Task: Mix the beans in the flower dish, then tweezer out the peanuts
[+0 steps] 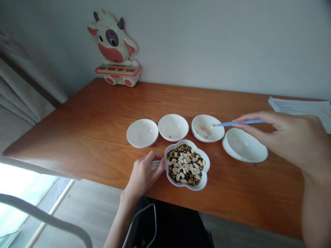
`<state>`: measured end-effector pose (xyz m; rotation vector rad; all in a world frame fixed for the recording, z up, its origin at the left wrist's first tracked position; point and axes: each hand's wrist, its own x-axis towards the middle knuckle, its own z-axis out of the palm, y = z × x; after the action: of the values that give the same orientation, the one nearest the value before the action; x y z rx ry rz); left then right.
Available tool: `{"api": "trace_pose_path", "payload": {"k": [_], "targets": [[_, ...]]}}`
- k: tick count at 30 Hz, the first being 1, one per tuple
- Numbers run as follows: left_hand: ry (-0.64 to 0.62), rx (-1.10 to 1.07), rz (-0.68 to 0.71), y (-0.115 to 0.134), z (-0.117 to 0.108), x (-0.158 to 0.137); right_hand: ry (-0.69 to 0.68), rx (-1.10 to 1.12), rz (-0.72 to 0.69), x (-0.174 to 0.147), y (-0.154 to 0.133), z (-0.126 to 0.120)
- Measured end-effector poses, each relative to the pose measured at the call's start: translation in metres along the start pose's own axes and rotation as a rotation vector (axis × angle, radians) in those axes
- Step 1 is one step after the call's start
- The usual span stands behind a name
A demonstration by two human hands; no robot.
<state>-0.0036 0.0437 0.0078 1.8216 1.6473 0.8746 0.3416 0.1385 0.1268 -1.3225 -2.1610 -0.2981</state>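
My right hand [281, 137] pinches blue tweezers [240, 122]. Their tips reach over the third small white bowl from the left [207, 137], which has several pale peanut pieces [205, 130] at its bottom. In front stands a flower-shaped bowl [204, 181] of mixed grains, dark beans and, on top, peanut halves [184, 163]. My left hand [144, 172] is closed at this bowl's left rim, with a white printed label [155, 165] showing between thumb and forefinger. Beside the third bowl, a tilted white bowl [244, 148] sits under my right hand.
Two more white bowls stand left of the third: the leftmost bowl [142, 134] and a second bowl [173, 127] with a small bit in it. A cow toy piano [116, 51] stands at the table's [90, 144] back left corner. White sheets [302, 108] lie at the right.
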Motion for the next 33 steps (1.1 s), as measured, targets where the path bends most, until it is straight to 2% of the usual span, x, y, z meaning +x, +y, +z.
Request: {"api": "trace_pose_path", "payload": {"k": [3, 5, 10, 15, 19, 21, 27, 30, 33], "targets": [[0.003, -0.030, -0.025, 0.003, 0.003, 0.002, 0.057, -0.025, -0.109, -0.014, 0.000, 0.010], [-0.009, -0.035, -0.031, 0.004, 0.002, 0.005, 0.071, -0.039, -0.125, -0.021, 0.001, 0.015], [-0.107, -0.024, -0.010, 0.005, -0.002, 0.010, 0.075, -0.002, -0.080, -0.025, 0.005, 0.022], [-0.052, -0.016, -0.012, 0.002, 0.002, 0.008, 0.192, -0.008, -0.057, -0.029, 0.005, 0.030], [-0.052, -0.008, -0.001, 0.002, 0.003, 0.006, 0.248, -0.023, 0.044, -0.038, -0.004, 0.040], [-0.045, -0.010, -0.005, 0.004, 0.003, 0.006, 0.243, -0.033, 0.054, -0.045, -0.012, 0.048], [0.027, 0.019, -0.040, 0.006, 0.007, 0.008, 0.170, -0.025, -0.149, -0.061, -0.030, 0.070], [0.065, 0.025, -0.054, 0.006, 0.009, 0.008, 0.165, -0.006, -0.138, -0.065, -0.032, 0.076], [0.079, 0.012, -0.056, 0.007, 0.010, 0.010, 0.162, 0.050, -0.052, -0.067, -0.032, 0.079]]}}
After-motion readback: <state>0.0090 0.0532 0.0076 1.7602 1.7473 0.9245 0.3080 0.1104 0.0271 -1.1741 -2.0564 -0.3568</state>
